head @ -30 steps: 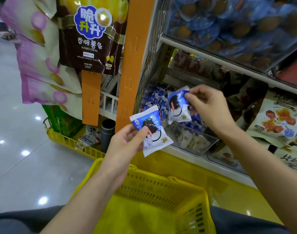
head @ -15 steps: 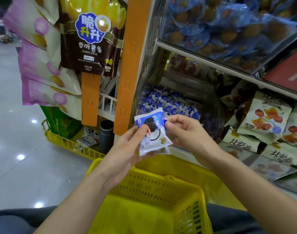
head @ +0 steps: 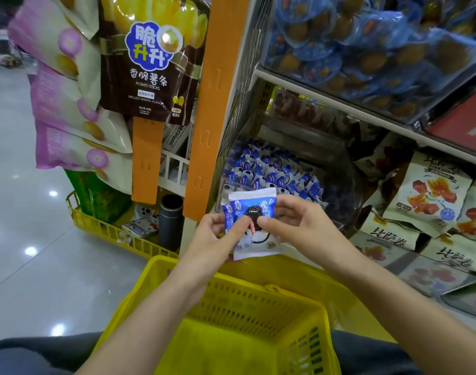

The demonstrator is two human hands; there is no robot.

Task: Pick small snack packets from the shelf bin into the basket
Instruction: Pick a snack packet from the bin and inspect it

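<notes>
Fingertips (head: 268, 221) of the right hand (head: 304, 226) and of the left hand (head: 211, 239) are closed in a pinch on two small blue-and-white plastic snack packets (head: 251, 209), which are held overlapped, one nearly hidden behind the other. The pair is held upright in the air, just in front of the shelf edge and above the far rim of the yellow perforated plastic basket (head: 258, 296).

A second ago only one packet was held, in the left hand, while the second was being lifted by the right hand out of the clear plastic shelf bin (head: 347, 190). That second packet is now brought against the first, and the right hand is withdrawn from the bin. Two picks are thus judged complete, but nothing is yet released: no packet can be seen inside the basket. A short lowering and an opening of the fingers is all that seems needed.

Many more blue packets are left heaped in the bin. A brown potato-stick bag (head: 147, 63) is hung on the left, beside an orange slotted upright (head: 204, 109), and pale pouches with red pictures (head: 431, 196) are stacked on the right.
</notes>
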